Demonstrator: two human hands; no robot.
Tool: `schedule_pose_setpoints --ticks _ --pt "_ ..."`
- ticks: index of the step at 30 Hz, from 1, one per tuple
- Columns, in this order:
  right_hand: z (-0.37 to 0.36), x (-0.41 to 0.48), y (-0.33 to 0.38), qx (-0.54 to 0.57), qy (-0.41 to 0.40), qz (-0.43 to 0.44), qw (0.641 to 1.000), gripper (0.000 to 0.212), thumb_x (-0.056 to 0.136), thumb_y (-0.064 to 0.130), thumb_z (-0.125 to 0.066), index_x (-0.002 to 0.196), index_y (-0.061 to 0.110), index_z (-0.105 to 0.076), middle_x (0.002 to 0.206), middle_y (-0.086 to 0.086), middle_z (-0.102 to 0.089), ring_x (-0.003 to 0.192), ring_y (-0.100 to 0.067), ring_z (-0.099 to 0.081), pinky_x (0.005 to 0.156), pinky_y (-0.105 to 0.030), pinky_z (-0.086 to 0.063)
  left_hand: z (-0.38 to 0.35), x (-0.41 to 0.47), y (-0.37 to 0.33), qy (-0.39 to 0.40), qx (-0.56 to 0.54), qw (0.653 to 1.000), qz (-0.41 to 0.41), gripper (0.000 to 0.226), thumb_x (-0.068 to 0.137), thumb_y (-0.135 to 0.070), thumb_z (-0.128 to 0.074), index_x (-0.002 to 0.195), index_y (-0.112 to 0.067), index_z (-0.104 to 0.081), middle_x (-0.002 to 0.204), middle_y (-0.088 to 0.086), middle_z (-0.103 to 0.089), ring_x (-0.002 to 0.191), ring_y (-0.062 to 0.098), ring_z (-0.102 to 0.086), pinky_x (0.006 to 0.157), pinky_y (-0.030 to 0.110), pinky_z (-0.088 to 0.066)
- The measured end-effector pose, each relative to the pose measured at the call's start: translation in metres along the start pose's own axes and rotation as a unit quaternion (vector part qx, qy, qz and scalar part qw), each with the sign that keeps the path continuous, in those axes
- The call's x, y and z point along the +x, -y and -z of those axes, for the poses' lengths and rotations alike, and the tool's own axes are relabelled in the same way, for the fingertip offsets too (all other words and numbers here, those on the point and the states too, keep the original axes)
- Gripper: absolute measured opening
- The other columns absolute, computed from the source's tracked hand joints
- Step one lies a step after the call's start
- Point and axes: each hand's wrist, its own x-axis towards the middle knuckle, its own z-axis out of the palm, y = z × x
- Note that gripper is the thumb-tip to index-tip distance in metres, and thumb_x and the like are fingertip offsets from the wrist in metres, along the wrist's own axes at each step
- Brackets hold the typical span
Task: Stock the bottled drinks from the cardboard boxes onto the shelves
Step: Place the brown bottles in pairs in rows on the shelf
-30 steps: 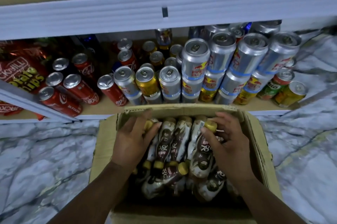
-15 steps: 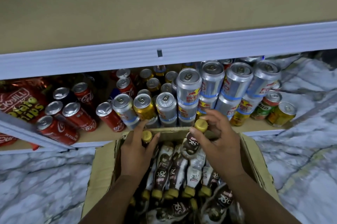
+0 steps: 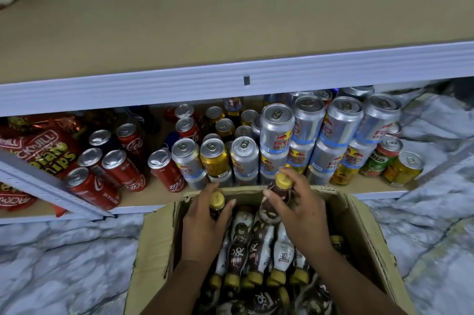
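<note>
At the far left, red chip bags [image 3: 38, 153] lie on the lower shelf [image 3: 151, 196]; just right of them stand red cola cans [image 3: 112, 168], several leaning; further right come single silver and gold cans [image 3: 214, 158], then stacked energy-drink cans [image 3: 331, 130] two high, then green cans [image 3: 382, 156] and a yellow can [image 3: 405, 169] at the right end. Above all of this runs the upper shelf [image 3: 230, 19], a bare tan board with a pale front edge.

In front of the lower shelf, on the marbled floor [image 3: 64, 263], sits the open cardboard box [image 3: 154, 250]; its far rim lies close under the shelf edge. Both hands reach into the box, apart from each other, each clamped on its own bottle. The left hand [image 3: 205, 227] is curled round the left bottle [image 3: 217, 201] near the far left corner; the yellow cap pokes up between thumb and fingers, and the body is hidden behind the palm. The right hand [image 3: 300, 214] grips the right bottle [image 3: 278, 192] round its shoulder, just under the yellow cap; this bottle is lifted to the far rim, cap pointing toward the cans, its brown-and-white label showing below the thumb.

Between and beneath the two wrists lie the remaining bottles [image 3: 256, 250], packed side by side with their yellow caps toward the near side; more lie crosswise at the near end of the box, partly blurred.
</note>
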Motion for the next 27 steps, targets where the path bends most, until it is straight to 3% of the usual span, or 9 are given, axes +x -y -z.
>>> schedule_pose_setpoints --ticks 4,6,8,11,15,21,24,27 --pt "0.01 -0.008 0.014 0.003 0.014 -0.004 1.0 0.046 0.084 0.05 -0.074 0.118 0.065 -0.046 0.103 0.032 -0.068 0.094 0.003 -0.069 0.082 -0.034 -0.061 0.018 -0.003 -0.013 0.004 -0.043 0.999 0.014 0.032 0.09 -0.044 -0.075 0.112 -0.044 -0.052 0.102 -0.006 -0.071 0.09 0.015 -0.069 0.074 0.039 -0.058" --pt "0.018 -0.012 0.024 0.002 0.02 -0.007 1.0 0.048 0.085 0.05 -0.075 0.121 0.064 -0.046 0.104 0.025 -0.07 0.094 -0.004 -0.07 0.082 -0.04 -0.061 0.033 -0.002 -0.029 -0.008 -0.058 0.998 0.002 0.031 0.088 -0.043 -0.076 0.106 -0.047 -0.051 0.09 -0.011 -0.069 0.078 0.008 -0.067 0.064 0.031 -0.052" --pt "0.026 -0.017 0.039 -0.002 0.025 0.002 1.0 0.049 0.087 0.047 -0.075 0.121 0.064 -0.046 0.11 0.023 -0.069 0.099 0.0 -0.067 0.084 -0.038 -0.06 0.049 0.001 -0.051 -0.018 -0.074 0.997 -0.014 0.033 0.085 -0.043 -0.079 0.108 -0.041 -0.055 0.087 -0.014 -0.069 0.076 0.001 -0.066 0.06 0.021 -0.049" --pt "0.04 -0.021 0.073 -0.005 0.022 0.023 0.999 0.048 0.089 0.043 -0.076 0.121 0.064 -0.047 0.119 0.023 -0.065 0.104 0.013 -0.06 0.087 -0.026 -0.056 0.078 0.004 -0.087 -0.025 -0.102 0.994 -0.042 0.038 0.082 -0.044 -0.081 0.113 -0.033 -0.062 0.089 -0.017 -0.07 0.084 -0.006 -0.065 0.062 0.017 -0.05" --pt "0.061 -0.028 0.125 -0.01 0.02 0.044 0.999 0.046 0.089 0.044 -0.075 0.124 0.057 -0.049 0.118 0.021 -0.064 0.098 0.015 -0.059 0.085 -0.035 -0.06 0.128 0.003 -0.128 -0.064 -0.118 0.987 -0.093 0.041 0.08 -0.047 -0.081 0.116 -0.033 -0.066 0.09 -0.02 -0.069 0.081 0.001 -0.067 0.069 0.027 -0.056" --pt "0.086 -0.03 0.212 0.009 -0.01 0.094 0.995 0.043 0.088 0.039 -0.078 0.12 0.051 -0.052 0.114 0.011 -0.067 0.102 -0.009 -0.067 0.085 -0.044 -0.061 0.206 0.0 -0.18 -0.08 -0.151 0.975 -0.143 0.046 0.083 -0.04 -0.083 0.123 -0.036 -0.059 0.092 -0.015 -0.069 0.082 0.001 -0.066 0.072 0.033 -0.056" --pt "0.092 -0.025 0.252 0.015 -0.034 0.13 0.991 0.044 0.086 0.036 -0.08 0.121 0.044 -0.054 0.108 0.009 -0.068 0.098 -0.012 -0.067 0.083 -0.046 -0.059 0.239 0.005 -0.206 -0.103 -0.155 0.969 -0.164 0.039 0.083 -0.036 -0.085 0.111 -0.035 -0.058 0.086 -0.012 -0.067 0.074 0.009 -0.062 0.067 0.034 -0.053" --pt "0.097 -0.015 0.286 0.008 -0.05 0.168 0.985 0.047 0.084 0.036 -0.082 0.121 0.043 -0.054 0.106 0.01 -0.069 0.098 -0.011 -0.067 0.083 -0.034 -0.058 0.266 0.017 -0.229 -0.131 -0.146 0.964 -0.182 0.037 0.081 -0.032 -0.086 0.103 -0.035 -0.056 0.084 -0.01 -0.067 0.079 0.017 -0.064 0.07 0.031 -0.054"
